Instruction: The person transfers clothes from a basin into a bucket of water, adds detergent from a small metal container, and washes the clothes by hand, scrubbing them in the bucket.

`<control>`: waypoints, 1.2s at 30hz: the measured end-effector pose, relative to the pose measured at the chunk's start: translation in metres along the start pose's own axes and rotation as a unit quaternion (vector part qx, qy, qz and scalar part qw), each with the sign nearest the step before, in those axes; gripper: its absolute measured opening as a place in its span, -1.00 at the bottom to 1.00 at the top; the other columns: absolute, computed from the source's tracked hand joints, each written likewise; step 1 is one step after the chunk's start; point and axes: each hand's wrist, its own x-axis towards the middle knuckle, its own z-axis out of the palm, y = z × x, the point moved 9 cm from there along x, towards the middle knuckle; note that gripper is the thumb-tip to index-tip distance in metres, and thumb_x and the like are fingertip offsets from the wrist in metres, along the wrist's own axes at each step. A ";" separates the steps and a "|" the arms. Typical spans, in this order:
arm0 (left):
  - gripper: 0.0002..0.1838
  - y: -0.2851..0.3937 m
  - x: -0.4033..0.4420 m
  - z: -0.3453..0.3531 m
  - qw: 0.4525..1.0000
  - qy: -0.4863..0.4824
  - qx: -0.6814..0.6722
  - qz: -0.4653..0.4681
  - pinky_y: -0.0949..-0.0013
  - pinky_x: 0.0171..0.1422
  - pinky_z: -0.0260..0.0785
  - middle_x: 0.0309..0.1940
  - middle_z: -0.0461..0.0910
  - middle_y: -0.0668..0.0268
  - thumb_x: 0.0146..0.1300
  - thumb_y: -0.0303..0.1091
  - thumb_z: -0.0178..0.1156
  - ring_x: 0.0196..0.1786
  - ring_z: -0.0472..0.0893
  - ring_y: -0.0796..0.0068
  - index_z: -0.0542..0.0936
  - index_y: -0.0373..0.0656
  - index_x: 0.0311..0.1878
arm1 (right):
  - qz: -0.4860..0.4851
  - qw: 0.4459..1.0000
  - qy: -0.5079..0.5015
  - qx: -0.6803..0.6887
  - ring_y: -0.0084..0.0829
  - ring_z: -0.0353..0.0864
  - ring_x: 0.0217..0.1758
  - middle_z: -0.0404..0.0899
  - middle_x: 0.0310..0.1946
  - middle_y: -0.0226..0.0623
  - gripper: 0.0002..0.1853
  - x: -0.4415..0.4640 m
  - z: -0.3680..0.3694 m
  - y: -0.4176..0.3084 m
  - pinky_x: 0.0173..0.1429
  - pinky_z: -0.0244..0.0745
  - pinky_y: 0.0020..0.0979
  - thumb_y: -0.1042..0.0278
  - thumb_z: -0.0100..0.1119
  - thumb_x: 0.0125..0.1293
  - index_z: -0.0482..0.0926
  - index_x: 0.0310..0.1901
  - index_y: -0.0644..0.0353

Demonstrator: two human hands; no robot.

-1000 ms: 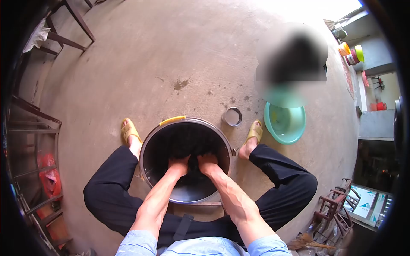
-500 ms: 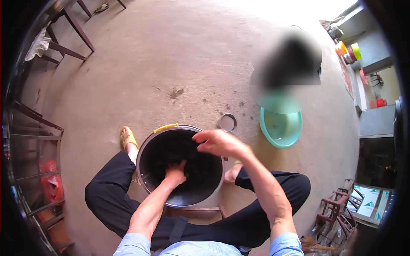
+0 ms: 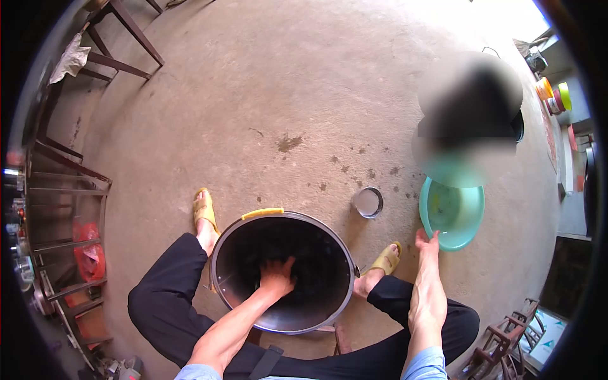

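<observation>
Between my knees stands a large, deep metal pot [image 3: 329, 310] with a yellow grip on its rim. My left hand [image 3: 277, 277] reaches down inside it, fingers spread against the dark interior. What lies under that hand is too dark to make out. Over to the right, my right hand [image 3: 428, 242] is at the near-left rim of a green plastic basin [image 3: 468, 237], its fingers apart. Whether it touches the rim I cannot tell. A little liquid seems to lie in the basin. On the floor between pot and basin is a small round metal container [image 3: 366, 202].
Dark wet spots [image 3: 289, 143] mark the concrete floor. A blurred dark shape [image 3: 472, 107] is behind the basin. Wooden stools [image 3: 506, 339] stand at lower right, a metal rack [image 3: 66, 244] with a red bag [image 3: 88, 256] at left, and a table leg [image 3: 136, 31] at upper left.
My right hand has moved from above the pot out to the basin's rim. My left hand stays in the pot. The view has shifted, so floor objects appear lower and further right.
</observation>
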 end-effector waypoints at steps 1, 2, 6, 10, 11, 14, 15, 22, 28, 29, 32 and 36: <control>-0.29 0.000 -0.002 -0.004 1.000 -0.001 0.003 -0.002 -0.31 0.29 0.22 0.09 0.50 -0.06 0.15 0.00 0.29 0.26 0.39 -0.25 0.34 0.17 0.38 | 0.004 1.000 0.001 0.000 -0.17 0.63 -0.10 0.55 0.01 -0.06 -0.61 0.008 0.002 0.001 -0.06 0.68 -0.13 0.06 0.25 0.37 0.52 0.02 0.21; -0.35 0.003 -0.004 -0.011 1.000 0.016 0.012 0.008 -0.28 0.23 0.29 0.05 0.52 -0.06 0.17 -0.09 0.28 0.21 0.44 -0.22 0.36 0.15 0.35 | -0.013 1.000 0.003 0.015 -0.19 0.63 -0.15 0.58 -0.08 -0.13 -0.68 0.016 0.008 -0.003 -0.10 0.69 -0.16 0.14 0.25 0.37 0.53 0.00 0.18; -0.50 0.012 -0.003 -0.028 0.998 0.037 -0.035 0.035 -0.05 0.05 0.48 -0.11 0.57 -0.02 0.07 -0.39 0.29 0.02 0.57 -0.08 0.52 -0.03 0.15 | -0.019 0.999 0.004 -0.048 -0.37 0.57 -0.53 0.57 -0.42 -0.31 -0.89 0.011 0.038 0.010 -0.55 0.62 -0.41 0.35 0.26 0.29 0.52 -0.22 0.06; -0.73 0.047 -0.027 -0.093 0.966 0.183 -0.096 0.153 0.07 -0.09 0.52 -0.30 0.53 0.14 -0.11 -0.55 0.30 -0.18 0.60 0.02 0.59 -0.13 -0.25 | -0.010 0.984 -0.064 -0.167 -0.35 0.58 -0.49 0.59 -0.36 -0.29 -0.89 -0.051 0.084 0.073 -0.59 0.58 -0.42 0.45 0.25 0.33 0.54 -0.15 0.10; -0.73 0.050 -0.030 -0.103 0.966 0.185 -0.094 0.152 0.07 -0.09 0.52 -0.30 0.53 0.14 -0.11 -0.55 0.30 -0.18 0.60 0.02 0.59 -0.13 -0.25 | -0.013 0.976 -0.094 -0.197 -0.30 0.60 -0.41 0.61 -0.28 -0.26 -0.84 -0.068 0.100 0.092 -0.53 0.61 -0.39 0.45 0.25 0.33 0.54 -0.09 0.14; -0.74 0.073 -0.055 -0.119 0.947 0.134 -0.160 0.244 0.10 -0.14 0.51 -0.33 0.51 0.18 -0.14 -0.51 0.33 -0.23 0.60 0.07 0.51 -0.15 -0.32 | -0.040 0.934 -0.171 -0.312 -0.26 0.59 -0.23 0.59 -0.16 -0.22 -0.84 -0.127 0.151 0.134 -0.38 0.67 -0.34 0.44 0.21 0.38 0.54 -0.04 0.16; -0.71 0.077 -0.064 -0.120 0.947 0.120 -0.169 0.246 0.11 -0.13 0.51 -0.33 0.50 0.19 -0.16 -0.51 0.33 -0.21 0.60 0.09 0.51 -0.15 -0.30 | -0.053 0.920 -0.182 -0.345 -0.27 0.60 -0.20 0.59 -0.17 -0.24 -0.84 -0.153 0.166 0.145 -0.37 0.67 -0.35 0.43 0.22 0.38 0.54 -0.04 0.15; -0.69 0.097 -0.089 -0.108 0.950 0.031 -0.099 0.295 0.13 -0.07 0.49 -0.30 0.55 0.20 0.06 -0.16 0.42 -0.16 0.63 0.17 0.58 -0.16 -0.32 | 0.003 0.753 -0.365 -0.547 -0.02 0.66 0.04 0.60 0.11 -0.04 -0.48 -0.206 0.185 0.218 0.06 0.62 -0.06 0.09 0.26 0.37 0.46 0.18 0.30; -0.73 0.088 -0.107 -0.159 0.927 0.158 -0.122 0.318 0.24 -0.30 0.24 -0.60 0.45 0.35 0.00 -0.27 0.35 -0.43 0.56 0.33 0.45 -0.07 -0.63 | -0.420 0.246 -0.430 -0.761 -0.09 0.50 0.28 0.46 0.28 -0.08 -0.55 -0.239 0.143 0.201 0.21 0.53 -0.17 0.40 0.13 0.22 0.50 0.18 0.15; -0.70 0.083 -0.113 -0.182 0.916 0.181 -0.175 0.312 0.24 -0.25 0.26 -0.66 0.38 0.35 -0.06 -0.33 0.33 -0.51 0.50 0.32 0.37 -0.07 -0.69 | -0.455 0.183 -0.443 -0.751 -0.07 0.49 0.29 0.47 0.28 -0.06 -0.54 -0.242 0.129 0.201 0.25 0.51 -0.15 0.44 0.10 0.20 0.50 0.19 0.14; -0.75 0.067 -0.136 -0.219 0.901 0.175 -0.237 0.317 0.26 -0.10 0.31 -0.68 0.35 0.34 -0.07 -0.39 0.26 -0.54 0.43 0.29 0.35 -0.08 -0.66 | -0.460 0.129 -0.404 -0.780 0.06 0.42 0.34 0.31 0.39 0.02 -0.40 -0.231 0.112 0.200 0.30 0.48 -0.05 0.52 0.06 0.19 0.39 0.33 0.04; -0.86 0.042 -0.121 -0.200 0.951 0.159 -0.181 0.193 0.10 0.04 0.39 -0.67 0.43 0.26 -0.03 -0.42 0.22 -0.45 0.56 0.18 0.44 -0.16 -0.55 | -0.419 0.064 -0.365 -0.829 0.11 0.37 0.36 0.17 0.46 0.05 -0.34 -0.217 0.112 0.209 0.25 0.52 -0.01 0.53 0.03 0.22 0.30 0.41 -0.02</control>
